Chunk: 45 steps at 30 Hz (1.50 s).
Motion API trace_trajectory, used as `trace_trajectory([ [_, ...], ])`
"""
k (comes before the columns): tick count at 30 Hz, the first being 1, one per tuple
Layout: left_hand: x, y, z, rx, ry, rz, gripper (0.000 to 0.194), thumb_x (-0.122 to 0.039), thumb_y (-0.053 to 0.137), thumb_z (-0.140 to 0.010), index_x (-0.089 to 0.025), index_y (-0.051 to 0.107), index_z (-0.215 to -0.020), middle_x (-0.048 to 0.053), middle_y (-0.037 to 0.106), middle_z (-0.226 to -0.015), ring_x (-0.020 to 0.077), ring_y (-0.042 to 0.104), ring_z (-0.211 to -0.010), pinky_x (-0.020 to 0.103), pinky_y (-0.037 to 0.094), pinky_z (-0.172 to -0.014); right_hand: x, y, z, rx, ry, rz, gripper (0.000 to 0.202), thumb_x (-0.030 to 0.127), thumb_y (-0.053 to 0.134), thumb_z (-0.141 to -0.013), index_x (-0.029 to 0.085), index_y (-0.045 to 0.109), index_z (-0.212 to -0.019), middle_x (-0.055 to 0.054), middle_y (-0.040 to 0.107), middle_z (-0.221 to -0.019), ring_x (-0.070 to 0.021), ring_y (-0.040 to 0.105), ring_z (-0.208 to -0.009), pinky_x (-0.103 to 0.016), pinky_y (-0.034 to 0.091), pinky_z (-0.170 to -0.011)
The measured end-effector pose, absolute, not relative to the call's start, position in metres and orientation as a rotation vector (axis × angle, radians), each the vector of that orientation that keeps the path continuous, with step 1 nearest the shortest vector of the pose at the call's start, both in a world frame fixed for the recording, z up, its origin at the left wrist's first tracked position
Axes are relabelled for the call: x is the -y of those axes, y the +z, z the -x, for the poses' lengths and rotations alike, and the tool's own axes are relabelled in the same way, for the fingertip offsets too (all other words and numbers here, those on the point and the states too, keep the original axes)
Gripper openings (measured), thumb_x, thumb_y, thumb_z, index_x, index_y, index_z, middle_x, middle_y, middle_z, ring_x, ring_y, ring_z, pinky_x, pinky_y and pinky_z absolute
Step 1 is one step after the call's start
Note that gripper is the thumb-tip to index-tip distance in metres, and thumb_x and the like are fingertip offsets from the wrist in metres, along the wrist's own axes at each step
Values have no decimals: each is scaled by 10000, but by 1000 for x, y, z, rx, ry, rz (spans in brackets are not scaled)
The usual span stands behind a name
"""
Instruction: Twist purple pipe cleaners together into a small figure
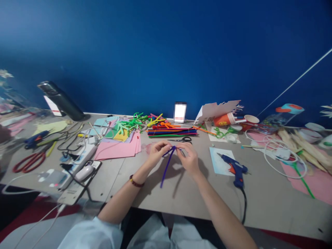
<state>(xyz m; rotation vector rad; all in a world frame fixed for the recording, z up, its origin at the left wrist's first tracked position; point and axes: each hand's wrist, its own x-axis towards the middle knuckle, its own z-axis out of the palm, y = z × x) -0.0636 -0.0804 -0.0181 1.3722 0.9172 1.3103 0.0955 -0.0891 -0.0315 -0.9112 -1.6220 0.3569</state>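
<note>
Just above the worktop [259, 200], the left hand [155, 152] and right hand [190, 159] each pinched the purple pipe cleaner [167, 164] at its bend, its tail hanging toward the worktop. A hard twist could have kinked it or slipped it loose. The glue gun [234, 169] lay near the right wrist, easily bumped; scissors [184, 139] lay beyond.

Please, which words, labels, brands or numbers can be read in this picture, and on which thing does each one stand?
No text can be read here.
Orange paper cup: a printed mark, too small and blurred to read.
White card at the wall: blurred out, unreadable.
Power strip: no legible label.
Glue gun: no visible brand.
The left hand and right hand hold a purple pipe cleaner, which bears no writing.
</note>
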Motion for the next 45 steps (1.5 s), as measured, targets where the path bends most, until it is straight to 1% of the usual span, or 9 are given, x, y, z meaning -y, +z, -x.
trace_trajectory([
  [3,80,-20,62,-914,1293,-1397,222,-334,722,-680,-148,644,-774,25,614,-736,109,525,-649,223,421,-598,90,-30,-96,1699,187,877,132,136,536,-811,230,616,-857,-39,659,-829,-189,580,-834,-374,460,-797],
  [7,79,-25,58,-882,1312,-1388,205,-312,724,-681,-150,635,-772,23,612,-744,102,530,-654,215,426,-595,91,-31,-96,1722,94,872,139,126,537,-805,233,606,-861,-42,651,-809,-195,579,-812,-381,459,-781],
  [15,77,-31,57,-783,1305,-1295,208,-305,731,-678,-148,615,-749,16,580,-744,100,520,-669,220,429,-622,97,-27,-92,1630,272,893,88,151,541,-803,218,599,-803,-43,616,-786,-186,554,-782,-351,448,-736],
  [20,76,-36,58,-790,1304,-1353,198,-307,716,-697,-151,612,-761,18,566,-759,109,511,-688,229,422,-626,99,-27,-89,1553,544,938,71,193,551,-799,206,580,-735,-16,579,-721,-148,503,-657,-287,420,-614],
  [24,77,-34,58,-827,1307,-1418,189,-307,709,-704,-154,615,-763,15,564,-753,105,497,-675,230,415,-631,94,-34,-90,1469,751,919,76,215,559,-795,203,577,-723,-5,567,-704,-140,508,-653,-270,416,-606],
  [31,75,-32,59,-746,1308,-1381,156,-296,687,-728,-170,616,-786,23,553,-837,115,517,-754,225,430,-656,97,-32,-87,1477,625,932,51,221,553,-809,209,595,-781,-18,575,-760,-138,520,-673,-256,421,-578],
  [35,75,-32,58,-716,1299,-1349,158,-284,687,-730,-176,619,-823,22,557,-854,107,517,-758,228,438,-690,97,-34,-86,1440,651,900,59,239,548,-820,207,597,-816,-36,588,-807,-156,557,-756,-272,470,-639],
  [41,79,-26,58,-711,1164,-1272,243,-329,695,-716,-169,616,-882,39,584,-869,102,526,-689,209,428,-576,95,-42,-86,1352,803,843,72,263,567,-815,209,592,-855,-38,579,-852,-151,584,-765,-286,513,-691],
  [45,79,-24,59,-707,1078,-1242,316,-380,663,-741,-169,606,-970,28,583,-754,112,528,-649,214,417,-542,94,-42,-87,1308,877,807,70,269,573,-815,212,588,-853,-31,577,-866,-139,594,-747,-278,524,-686],
])
